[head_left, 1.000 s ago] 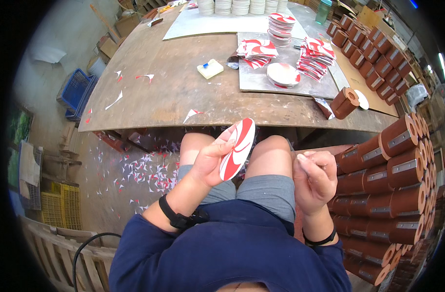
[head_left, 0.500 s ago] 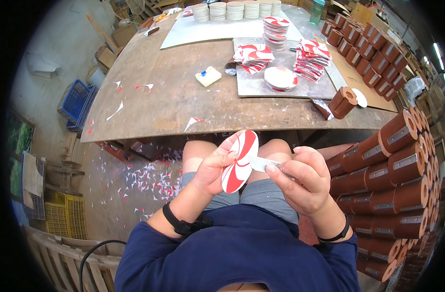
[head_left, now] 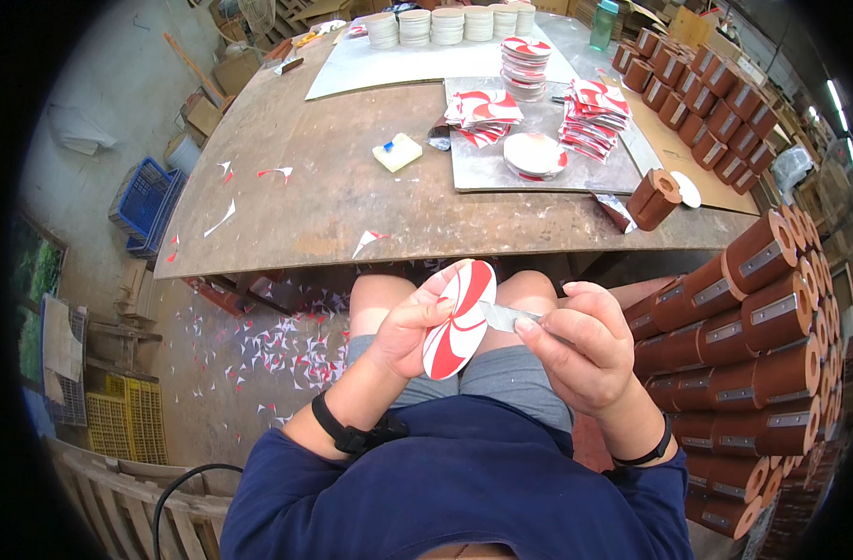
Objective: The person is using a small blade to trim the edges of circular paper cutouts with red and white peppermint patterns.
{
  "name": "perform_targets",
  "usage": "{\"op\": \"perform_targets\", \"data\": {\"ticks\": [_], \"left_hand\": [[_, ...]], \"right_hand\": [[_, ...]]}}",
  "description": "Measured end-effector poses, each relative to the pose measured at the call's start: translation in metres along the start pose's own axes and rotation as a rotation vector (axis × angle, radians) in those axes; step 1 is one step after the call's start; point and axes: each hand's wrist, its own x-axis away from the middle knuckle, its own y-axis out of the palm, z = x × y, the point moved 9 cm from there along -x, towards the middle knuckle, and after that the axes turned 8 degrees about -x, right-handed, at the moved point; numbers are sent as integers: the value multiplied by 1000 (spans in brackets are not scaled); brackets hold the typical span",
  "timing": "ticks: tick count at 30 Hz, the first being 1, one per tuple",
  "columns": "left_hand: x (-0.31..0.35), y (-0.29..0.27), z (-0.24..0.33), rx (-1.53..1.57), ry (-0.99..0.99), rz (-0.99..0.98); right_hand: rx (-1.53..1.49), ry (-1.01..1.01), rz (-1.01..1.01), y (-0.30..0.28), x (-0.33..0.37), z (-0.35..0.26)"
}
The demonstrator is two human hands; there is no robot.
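Above my lap, my left hand (head_left: 414, 324) grips a round red-and-white swirl disc (head_left: 463, 327) by its left side, tilted with the printed face toward me. My right hand (head_left: 585, 345) pinches a thin flat grey blade-like strip (head_left: 503, 317) between thumb and fingers. The strip's far end meets the right edge of the disc; its exact kind is not clear. Beyond my hands, on a board, lie a stack of square swirl-printed sheets (head_left: 482, 110), a second such pile (head_left: 596, 117), a few pale discs (head_left: 535, 154) and a taller stack of swirl discs (head_left: 525, 63).
The brown table (head_left: 305, 205) has its near edge just past my knees. Dark red-brown hollow blocks (head_left: 762, 308) are piled high close to my right arm. Also on the table are a yellow sponge-like block (head_left: 397, 152) and a green bottle (head_left: 604, 26). Paper scraps (head_left: 286, 345) litter the floor.
The disc and both hands have come slightly lower in the picture. The disc stands a little more upright, with the strip still at its right edge.
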Motion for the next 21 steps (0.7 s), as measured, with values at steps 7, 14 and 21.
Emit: {"op": "perform_targets", "data": {"ticks": [7,14,21], "left_hand": [[1,1,0,-36,-23,-129],[1,1,0,-53,-18,-101],[5,1,-1,-39,-11,-39]], "right_hand": [[-12,-3,6,-1,0,0],[4,-2,-4,0,0,-1],[47,8,-15,-1,7,11]]}}
